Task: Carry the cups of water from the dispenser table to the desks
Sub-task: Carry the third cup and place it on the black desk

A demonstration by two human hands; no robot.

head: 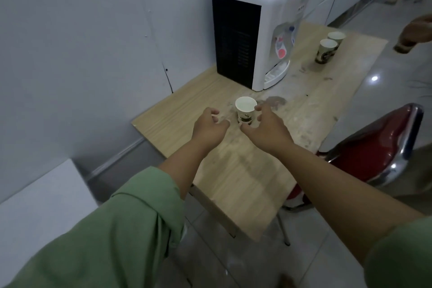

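Observation:
A white paper cup [245, 109] with a dark print stands upright on the wooden dispenser table [177, 112], in front of the white water dispenser [261, 23]. My right hand [266, 127] curls around the cup's right side, fingers apart, thumb just under it; whether it touches the cup is unclear. My left hand [210, 127] hovers a little left of the cup, fingers loosely bent, holding nothing. Two more paper cups [328, 49] stand together at the table's far right.
Another person's hand [413, 35] reaches in at the right edge, holding a dark object. A red chair [378, 147] with a chrome frame stands against the table's right side. A grey wall runs along the left, and a white block [39, 196] sits at lower left.

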